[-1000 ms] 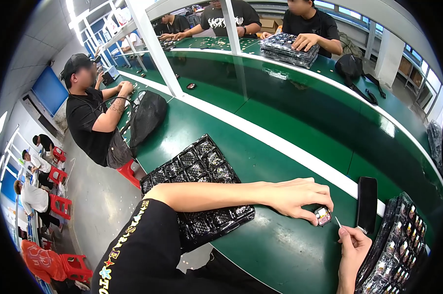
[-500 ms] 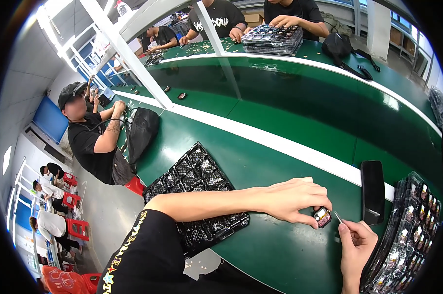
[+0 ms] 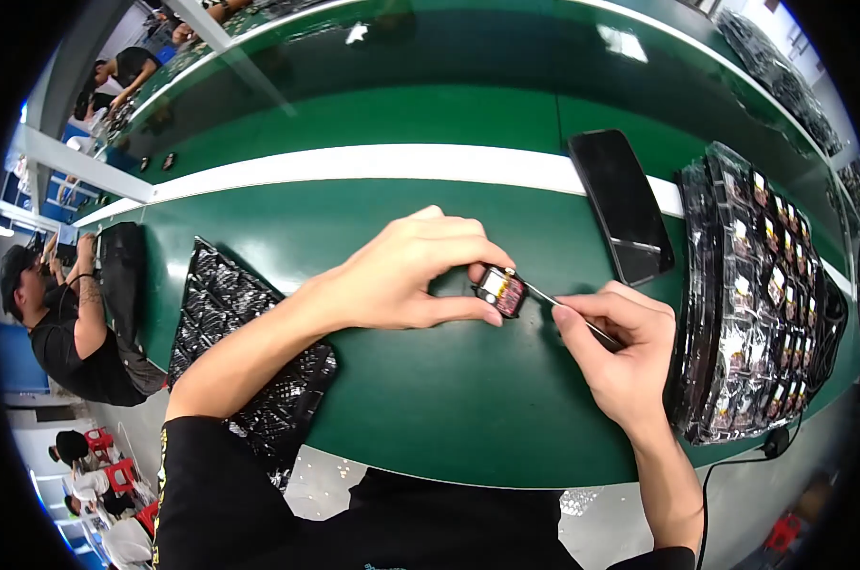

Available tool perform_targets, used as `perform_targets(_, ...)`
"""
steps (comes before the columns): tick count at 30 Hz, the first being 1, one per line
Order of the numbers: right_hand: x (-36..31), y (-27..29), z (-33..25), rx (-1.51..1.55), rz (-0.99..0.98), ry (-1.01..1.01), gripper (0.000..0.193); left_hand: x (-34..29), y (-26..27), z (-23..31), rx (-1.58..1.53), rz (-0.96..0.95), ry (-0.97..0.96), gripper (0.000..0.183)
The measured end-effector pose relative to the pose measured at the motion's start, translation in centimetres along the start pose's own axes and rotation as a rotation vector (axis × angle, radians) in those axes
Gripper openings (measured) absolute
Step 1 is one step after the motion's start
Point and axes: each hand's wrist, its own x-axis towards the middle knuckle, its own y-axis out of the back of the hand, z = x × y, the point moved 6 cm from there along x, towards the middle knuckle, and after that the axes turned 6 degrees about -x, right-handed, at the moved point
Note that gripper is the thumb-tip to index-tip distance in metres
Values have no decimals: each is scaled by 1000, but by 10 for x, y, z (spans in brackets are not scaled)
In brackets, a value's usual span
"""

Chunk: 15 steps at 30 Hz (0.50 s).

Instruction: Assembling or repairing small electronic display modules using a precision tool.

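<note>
Between the thumb and fingertips of my left hand (image 3: 416, 271) is a small black electronic module (image 3: 508, 296), with a pale square and reddish circuitry on its exposed face. My right hand (image 3: 625, 347) pinches a slim pointed metal tool (image 3: 542, 295), whether tweezers or a pick I cannot tell. Its tip reaches the module's upper right edge, and whether it touches is too small to tell. Both hands are over the green tabletop (image 3: 430, 399), close together.
A black phone (image 3: 620, 204) lies beyond my right hand. Further right are stacked clear trays (image 3: 744, 294) filled with similar modules. Black quilted plastic trays (image 3: 249, 370) lie under my left forearm. A white rail (image 3: 382, 163) edges the table; a co-worker (image 3: 69, 313) sits at left.
My view has swung right and down, so the hands appear nearer the middle. The tool's tip has come closer to the module, which stays in my left hand.
</note>
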Motion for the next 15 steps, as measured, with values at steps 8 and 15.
perform_targets(8,1,4,-7,-147,27,60,7,8,-6,-2,-27,-27,76,55)
perform_targets(15,4,-3,-8,-129,-29,88,8,7,-7,-3,-20,-31,108,57)
